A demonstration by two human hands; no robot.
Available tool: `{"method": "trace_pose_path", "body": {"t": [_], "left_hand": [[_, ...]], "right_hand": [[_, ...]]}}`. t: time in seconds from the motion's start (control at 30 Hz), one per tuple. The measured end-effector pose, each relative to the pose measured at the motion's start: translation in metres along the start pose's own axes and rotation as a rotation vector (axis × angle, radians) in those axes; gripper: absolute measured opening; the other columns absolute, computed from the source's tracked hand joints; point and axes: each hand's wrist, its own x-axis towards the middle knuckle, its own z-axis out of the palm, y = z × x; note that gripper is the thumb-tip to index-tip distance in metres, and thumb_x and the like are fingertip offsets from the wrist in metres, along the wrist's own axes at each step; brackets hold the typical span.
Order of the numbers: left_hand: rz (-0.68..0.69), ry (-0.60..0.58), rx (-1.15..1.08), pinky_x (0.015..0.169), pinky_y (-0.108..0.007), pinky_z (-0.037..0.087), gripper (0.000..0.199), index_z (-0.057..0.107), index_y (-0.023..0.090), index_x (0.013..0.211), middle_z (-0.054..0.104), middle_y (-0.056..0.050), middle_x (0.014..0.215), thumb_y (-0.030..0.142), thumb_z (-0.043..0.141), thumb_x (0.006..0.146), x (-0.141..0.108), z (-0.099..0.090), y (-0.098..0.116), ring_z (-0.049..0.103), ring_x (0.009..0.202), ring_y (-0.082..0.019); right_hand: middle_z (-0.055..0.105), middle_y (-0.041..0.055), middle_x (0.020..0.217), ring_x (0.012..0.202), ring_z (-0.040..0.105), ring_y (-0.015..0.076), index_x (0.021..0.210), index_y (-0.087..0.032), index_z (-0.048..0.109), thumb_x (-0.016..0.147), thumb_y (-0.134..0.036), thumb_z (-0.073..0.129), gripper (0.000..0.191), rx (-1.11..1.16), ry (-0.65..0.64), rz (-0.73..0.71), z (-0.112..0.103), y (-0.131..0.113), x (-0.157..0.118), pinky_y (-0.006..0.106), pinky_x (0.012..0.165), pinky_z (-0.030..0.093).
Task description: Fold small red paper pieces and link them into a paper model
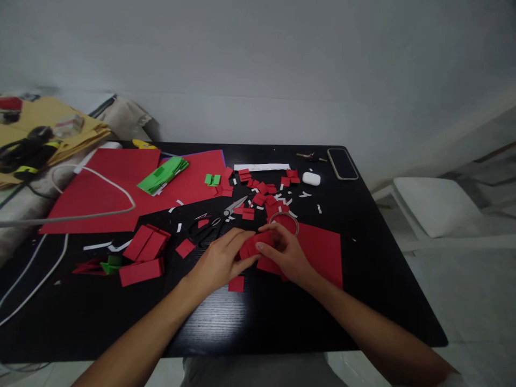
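Observation:
Between both hands is a piece of folded red paper (253, 245), held just above the table. My left hand (226, 257) grips its left side, and my right hand (284, 251) has thumb and fingers on its right side. A roll of tape (291, 216) lies right behind the right hand, beside a red paper sheet (322, 252). Black-handled scissors (220, 219) rest with blades apart behind the left hand. One small red paper square (236, 284) lies in front of the hands, another red square (186, 248) to the left. Several small folded red pieces (262, 188) and white strips are scattered beyond.
Folded red paper blocks (142, 272) and a small green folded piece (112, 264) sit at left. Farther back are large red sheets (108, 188) and a green paper stack (163, 174). White cables (92, 215) cross the left side. A phone (342, 164) and white case (311, 178) lie back right.

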Motion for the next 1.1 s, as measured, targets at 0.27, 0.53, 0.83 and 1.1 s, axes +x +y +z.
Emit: {"method": "trace_pose_path", "body": {"t": [0.27, 0.53, 0.83, 1.1], "left_hand": [[-0.309, 0.062, -0.355, 0.079, -0.033, 0.057, 0.038, 0.072, 0.021, 0.116, 0.076, -0.008, 0.105, 0.041, 0.079, 0.085, 0.0049, -0.0037, -0.0009, 0.071, 0.091, -0.022], [-0.404, 0.045, -0.531, 0.079, -0.032, 0.056, 0.038, 0.074, 0.021, 0.114, 0.077, -0.007, 0.105, 0.037, 0.082, 0.080, 0.0032, 0.0009, -0.0004, 0.072, 0.090, -0.022], [-0.467, 0.036, -0.587, 0.079, -0.034, 0.059, 0.038, 0.074, 0.020, 0.111, 0.078, -0.006, 0.102, 0.037, 0.083, 0.079, 0.0064, -0.0013, 0.0037, 0.073, 0.088, -0.022], [-0.478, 0.025, -0.596, 0.073, -0.031, 0.058, 0.035, 0.075, 0.021, 0.109, 0.079, -0.005, 0.101, 0.035, 0.084, 0.077, 0.0074, -0.0040, 0.0044, 0.072, 0.083, -0.020]], "right_hand": [[0.072, 0.0023, 0.083, 0.069, 0.068, 0.0172, 0.110, -0.022, 0.069, 0.085, -0.053, 0.076, 0.040, 0.366, -0.131, 0.148, -0.0051, 0.0000, 0.0049, 0.033, 0.069, 0.057], [0.071, -0.0007, 0.076, 0.064, 0.068, 0.0140, 0.104, -0.020, 0.071, 0.079, -0.038, 0.085, 0.034, 0.467, -0.170, 0.227, -0.0045, -0.0069, 0.0049, 0.028, 0.063, 0.058], [0.072, -0.0004, 0.077, 0.066, 0.068, 0.0144, 0.104, -0.021, 0.071, 0.080, -0.037, 0.084, 0.032, 0.454, -0.182, 0.209, -0.0047, -0.0062, 0.0059, 0.030, 0.067, 0.060], [0.073, 0.0002, 0.079, 0.067, 0.069, 0.0148, 0.107, -0.021, 0.072, 0.081, -0.037, 0.083, 0.032, 0.450, -0.188, 0.187, -0.0054, -0.0039, 0.0058, 0.031, 0.068, 0.060]]}}
